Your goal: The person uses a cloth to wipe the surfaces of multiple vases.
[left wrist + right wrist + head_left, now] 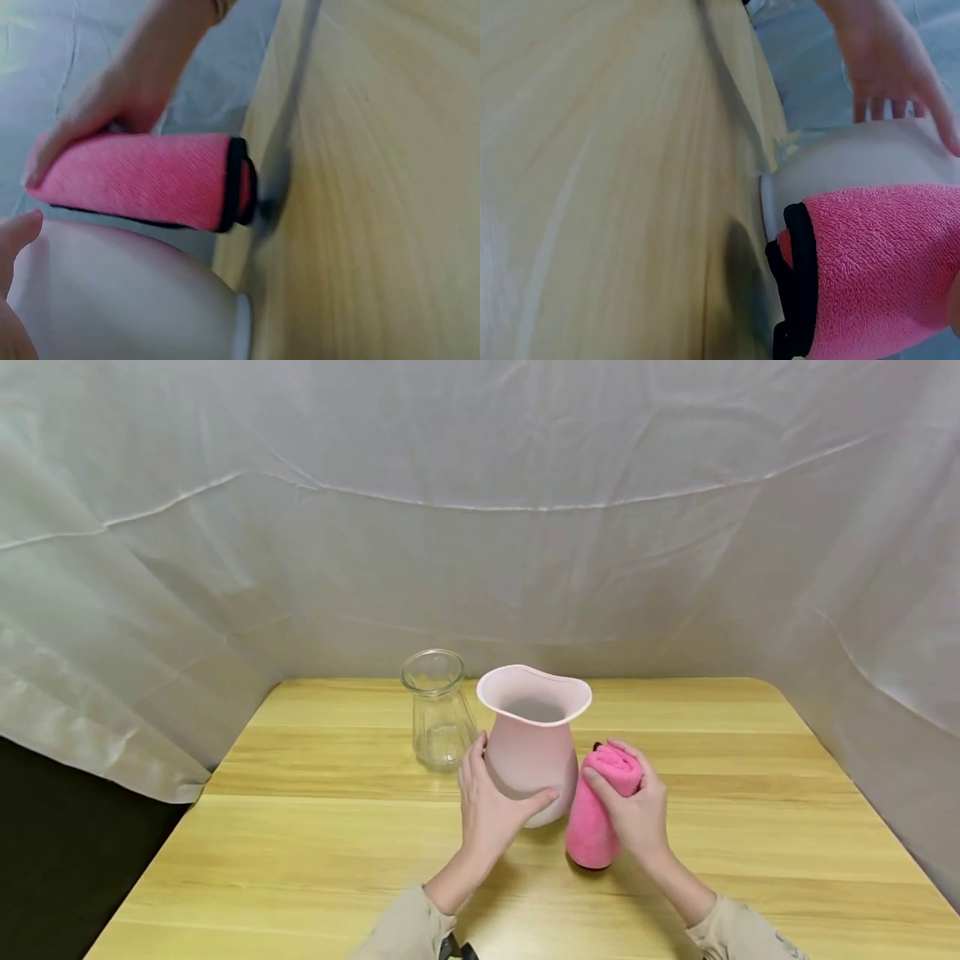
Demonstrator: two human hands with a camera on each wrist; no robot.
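Observation:
A pale pink vase (531, 752) with a wavy rim stands upright on the wooden table (315, 860). My left hand (491, 806) curls around its left side and front, thumb across the belly. My right hand (636, 810) grips a rolled bright pink cloth (595, 827) with black edging, held on end just right of the vase, its lower end at the tabletop. The left wrist view shows the cloth roll (150, 180) beside the vase's body (120, 300). In the right wrist view the cloth (877, 270) lies against the vase (855, 161).
A clear glass vase (438, 710) stands just behind and left of the pink one. White fabric (480, 527) drapes around the back and both sides of the table. The table's left edge drops to a dark floor (52, 860).

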